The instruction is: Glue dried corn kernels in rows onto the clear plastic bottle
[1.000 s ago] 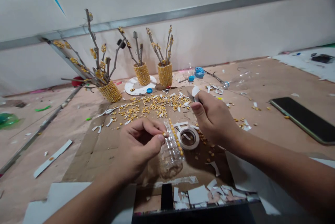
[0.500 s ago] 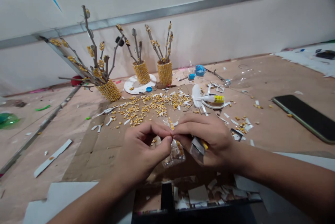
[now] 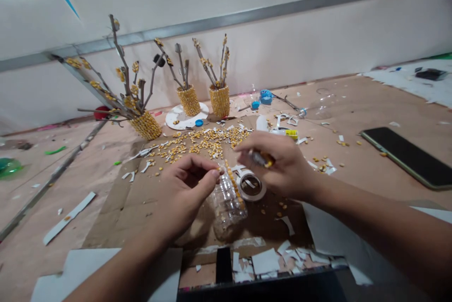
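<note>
My left hand (image 3: 189, 189) pinches a small yellow corn kernel (image 3: 221, 170) between thumb and forefinger. Just below its fingertips lies a clear plastic bottle (image 3: 224, 215), with a row of corn kernels (image 3: 233, 184) stuck along its side. Raised to the right of the bottle, my right hand (image 3: 278, 160) is curled round a grey-and-yellow tool (image 3: 263, 158), mostly hidden in the fingers. A roll of tape (image 3: 263, 193) rests on the cardboard (image 3: 120, 208) beside the bottle. Loose corn kernels (image 3: 212, 142) are scattered beyond the hands.
Several corn-covered pots with twigs (image 3: 146, 125) stand at the back. A glue tube (image 3: 291, 134) lies behind my right hand. To the right is a phone (image 3: 406, 156). Paper scraps (image 3: 266, 262) litter the near edge; a white strip (image 3: 68, 217) lies left.
My right hand has drawn away from my left fingertips, up and to the right, with the tool still in it. The bottle and tape roll now show more fully.
</note>
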`<state>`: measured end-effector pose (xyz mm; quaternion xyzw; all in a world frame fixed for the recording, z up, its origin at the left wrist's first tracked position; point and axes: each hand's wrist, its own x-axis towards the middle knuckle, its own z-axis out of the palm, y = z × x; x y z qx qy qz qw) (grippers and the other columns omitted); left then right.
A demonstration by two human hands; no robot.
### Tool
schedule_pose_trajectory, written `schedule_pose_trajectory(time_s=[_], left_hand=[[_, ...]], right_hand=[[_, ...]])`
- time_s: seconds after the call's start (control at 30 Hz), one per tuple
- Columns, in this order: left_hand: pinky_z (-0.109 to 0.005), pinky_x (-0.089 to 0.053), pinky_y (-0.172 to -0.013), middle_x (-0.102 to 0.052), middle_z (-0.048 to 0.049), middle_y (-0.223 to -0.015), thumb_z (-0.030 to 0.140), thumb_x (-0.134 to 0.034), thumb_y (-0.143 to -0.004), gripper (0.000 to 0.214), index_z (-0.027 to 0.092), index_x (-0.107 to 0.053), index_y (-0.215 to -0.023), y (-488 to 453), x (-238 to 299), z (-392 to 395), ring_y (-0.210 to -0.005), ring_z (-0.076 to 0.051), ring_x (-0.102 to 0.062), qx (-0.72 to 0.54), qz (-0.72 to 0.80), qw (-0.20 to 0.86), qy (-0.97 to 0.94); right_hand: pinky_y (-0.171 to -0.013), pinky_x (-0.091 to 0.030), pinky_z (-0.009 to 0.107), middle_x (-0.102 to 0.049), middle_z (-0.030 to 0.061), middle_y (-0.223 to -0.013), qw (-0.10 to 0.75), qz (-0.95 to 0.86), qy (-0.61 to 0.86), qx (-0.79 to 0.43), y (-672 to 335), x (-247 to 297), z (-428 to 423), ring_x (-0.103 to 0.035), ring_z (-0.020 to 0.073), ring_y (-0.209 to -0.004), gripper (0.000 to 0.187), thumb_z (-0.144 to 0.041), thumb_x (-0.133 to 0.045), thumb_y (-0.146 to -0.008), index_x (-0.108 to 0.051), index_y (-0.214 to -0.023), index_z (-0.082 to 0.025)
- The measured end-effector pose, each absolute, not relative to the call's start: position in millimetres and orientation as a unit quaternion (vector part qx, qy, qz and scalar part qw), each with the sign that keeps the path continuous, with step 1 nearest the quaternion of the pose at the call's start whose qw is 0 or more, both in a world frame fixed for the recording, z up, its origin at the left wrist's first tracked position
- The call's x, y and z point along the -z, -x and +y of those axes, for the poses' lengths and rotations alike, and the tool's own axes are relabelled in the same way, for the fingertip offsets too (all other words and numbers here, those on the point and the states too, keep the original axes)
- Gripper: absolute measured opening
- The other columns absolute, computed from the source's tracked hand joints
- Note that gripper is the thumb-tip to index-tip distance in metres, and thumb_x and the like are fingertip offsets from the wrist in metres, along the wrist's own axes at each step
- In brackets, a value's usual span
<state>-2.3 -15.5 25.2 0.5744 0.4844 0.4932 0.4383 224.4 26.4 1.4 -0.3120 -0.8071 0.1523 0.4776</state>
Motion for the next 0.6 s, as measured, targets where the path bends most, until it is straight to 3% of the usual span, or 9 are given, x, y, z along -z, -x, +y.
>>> schedule_pose_trajectory(time_s=[0.07, 0.2, 0.3, 0.47, 0.6], left_hand=[[-0.023, -0.058, -0.062, -0.076, -0.003, -0.078, 0.025, -0.089, -0.081, 0.017, 0.019, -0.073, -0.081, 0.9, -24.5, -16.1, -0.069, -0.015, -0.07, -0.487, 0.468, 0.451, -0.584], [-0.023, -0.058, -0.065, -0.075, -0.0016, -0.081, 0.023, -0.089, -0.081, 0.02, 0.02, -0.071, -0.086, -2.0, -23.3, -18.0, -0.073, -0.015, -0.072, -0.479, 0.453, 0.459, -0.596], [-0.026, -0.058, -0.069, -0.076, -0.0025, -0.085, 0.027, -0.087, -0.084, 0.019, 0.02, -0.071, -0.089, 0.0, -22.9, -16.0, -0.075, -0.016, -0.072, -0.475, 0.462, 0.433, -0.611], [-0.033, -0.053, -0.083, -0.079, -0.0062, -0.099, 0.032, -0.074, -0.094, 0.015, 0.021, -0.078, -0.103, 14.6, -17.7, -1.1, -0.093, -0.023, -0.071, -0.423, 0.537, 0.258, -0.683], [-0.037, -0.052, -0.091, -0.08, -0.0071, -0.107, 0.038, -0.067, -0.098, 0.023, 0.021, -0.079, -0.107, 24.6, -1.0, 16.2, -0.101, -0.027, -0.071, -0.34, 0.553, 0.316, -0.691]], right_hand=[[-0.077, -0.056, 0.03, -0.077, 0.0063, -0.105, 0.458, -0.842, 0.227, -0.175, -219.8, -0.3, 19.9, -0.072, 0.0172, -0.09, 0.026, -0.012, -0.067, -0.094, -0.074, -0.118, -0.021], [-0.076, -0.057, 0.028, -0.075, 0.0065, -0.107, 0.452, -0.854, 0.181, -0.186, -213.6, 3.5, 14.3, -0.071, 0.0161, -0.09, 0.029, -0.011, -0.069, -0.094, -0.073, -0.121, -0.021], [-0.075, -0.056, 0.028, -0.075, 0.0061, -0.101, 0.453, -0.852, 0.199, -0.174, -213.8, 3.3, 18.2, -0.07, 0.0163, -0.087, 0.021, -0.011, -0.066, -0.094, -0.073, -0.113, -0.019], [-0.077, -0.052, 0.03, -0.076, 0.0047, -0.09, 0.457, -0.817, 0.285, -0.207, -222.1, 2.4, 36.6, -0.068, 0.016, -0.082, 0.005, -0.019, -0.069, -0.099, -0.072, -0.095, -0.018], [-0.069, -0.042, 0.028, -0.068, -0.0001, -0.078, 0.379, -0.824, 0.336, -0.253, -227.1, 8.8, 52.1, -0.058, 0.0135, -0.071, 0.015, -0.026, -0.071, -0.098, -0.07, -0.085, -0.018]])
